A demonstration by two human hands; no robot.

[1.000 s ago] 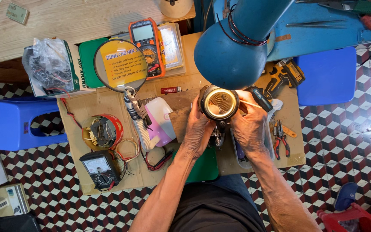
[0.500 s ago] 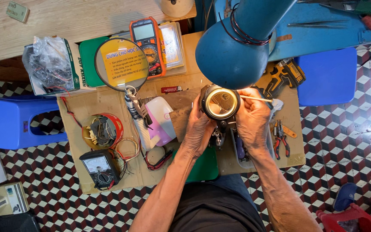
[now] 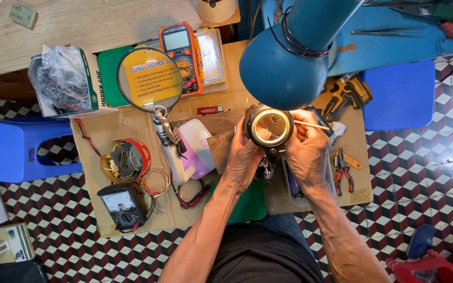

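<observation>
A round lamp housing (image 3: 269,126) is held over the middle of the bench (image 3: 132,131), its open face turned up. The left hand (image 3: 245,157) is wrapped around it. A thin stick (image 3: 313,124), lying left to right, is pinched in the right hand (image 3: 306,152), its tip toward the housing.

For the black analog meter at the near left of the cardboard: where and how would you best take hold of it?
Grip the black analog meter across its two long sides at mid-body, coming straight down from above. It lies flat, face up, so the sides are probably the only free edges. Wire coils crowd its right, so approach slightly from the left.
</observation>
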